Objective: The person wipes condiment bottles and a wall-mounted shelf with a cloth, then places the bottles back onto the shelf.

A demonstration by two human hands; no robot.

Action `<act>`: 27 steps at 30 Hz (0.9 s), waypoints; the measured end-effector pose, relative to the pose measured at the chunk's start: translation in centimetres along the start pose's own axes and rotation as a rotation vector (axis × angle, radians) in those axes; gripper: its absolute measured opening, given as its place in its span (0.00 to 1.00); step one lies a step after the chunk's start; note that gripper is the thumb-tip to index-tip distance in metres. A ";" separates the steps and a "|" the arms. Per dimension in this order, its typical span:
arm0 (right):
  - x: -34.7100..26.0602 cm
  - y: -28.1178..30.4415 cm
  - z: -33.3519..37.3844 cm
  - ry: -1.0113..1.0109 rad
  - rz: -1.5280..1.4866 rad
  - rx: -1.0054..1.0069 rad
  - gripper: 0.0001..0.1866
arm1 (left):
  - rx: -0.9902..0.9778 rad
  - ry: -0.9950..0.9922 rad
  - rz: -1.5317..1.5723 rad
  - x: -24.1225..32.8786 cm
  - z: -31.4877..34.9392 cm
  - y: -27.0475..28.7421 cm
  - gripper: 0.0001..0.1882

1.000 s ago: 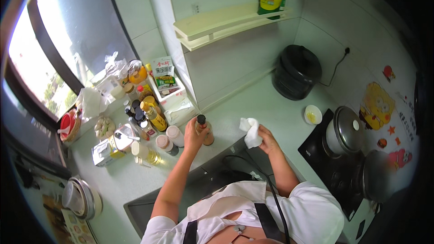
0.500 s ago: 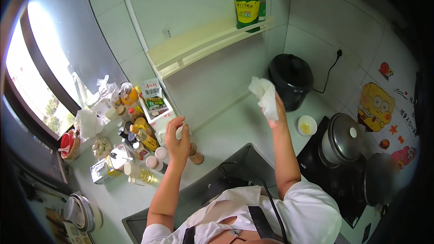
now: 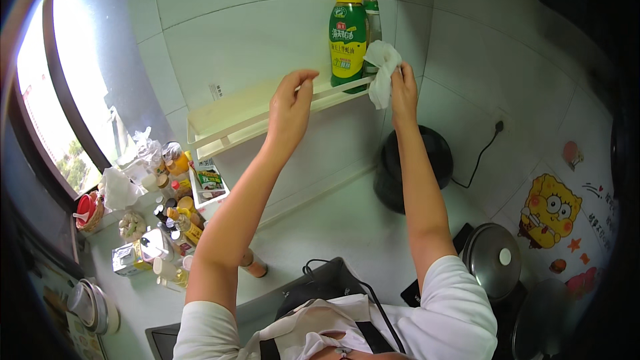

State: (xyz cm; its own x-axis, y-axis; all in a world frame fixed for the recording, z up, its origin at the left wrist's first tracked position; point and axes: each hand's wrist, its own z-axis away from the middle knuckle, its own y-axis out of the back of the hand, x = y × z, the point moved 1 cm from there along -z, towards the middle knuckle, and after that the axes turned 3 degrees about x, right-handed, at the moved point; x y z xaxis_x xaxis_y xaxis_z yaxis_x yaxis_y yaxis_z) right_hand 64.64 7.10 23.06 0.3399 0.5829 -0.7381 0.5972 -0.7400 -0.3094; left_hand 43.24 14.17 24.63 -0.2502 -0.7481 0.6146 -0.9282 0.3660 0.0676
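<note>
My right hand [image 3: 405, 99] grips a crumpled white wipe [image 3: 382, 87], whether cloth or paper I cannot tell. The wipe hangs at the right end of a cream wall shelf [image 3: 220, 120]. Just left of it on the shelf stands a green squeeze bottle [image 3: 347, 50] with a yellow cap. A slimmer glass bottle [image 3: 372, 17] with a brown cap stands behind, partly covered by the wipe. My left hand [image 3: 291, 110] is raised before the middle of the shelf. Its fingers are loosely bent with the thumb apart, and nothing shows in them.
Below the shelf's right end sits a black round appliance [image 3: 413, 170], its cord running to a wall socket. Seasoning bottles [image 3: 187, 227] crowd the left counter by a white tray [image 3: 210, 190]. A sink [image 3: 257, 310] lies before me, a lidded pot [image 3: 493, 260] at the right.
Both hands have risen to shelf height, the right one carrying the wipe from above the counter to the shelf's right end. My view has tilted up too.
</note>
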 end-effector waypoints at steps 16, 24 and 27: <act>3.1 -2.3 -5.6 0.285 0.571 -0.174 0.30 | -0.018 0.438 0.140 -5.8 -11.5 -8.7 0.24; 2.4 -3.5 -5.9 0.151 0.625 -0.176 0.38 | -0.050 0.467 0.174 -6.7 -13.1 -9.3 0.24; 2.7 -3.6 -6.0 0.161 0.558 -0.171 0.41 | -0.082 0.489 0.197 -6.8 -13.5 -9.3 0.25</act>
State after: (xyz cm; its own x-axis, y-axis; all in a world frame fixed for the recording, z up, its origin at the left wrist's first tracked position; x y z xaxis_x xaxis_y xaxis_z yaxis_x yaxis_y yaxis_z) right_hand 67.81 13.34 25.79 0.7330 0.1757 -0.6571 0.4009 -0.8920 0.2088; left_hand 57.33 23.34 30.46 -0.2422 -0.3227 0.9150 -0.8470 0.5303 -0.0371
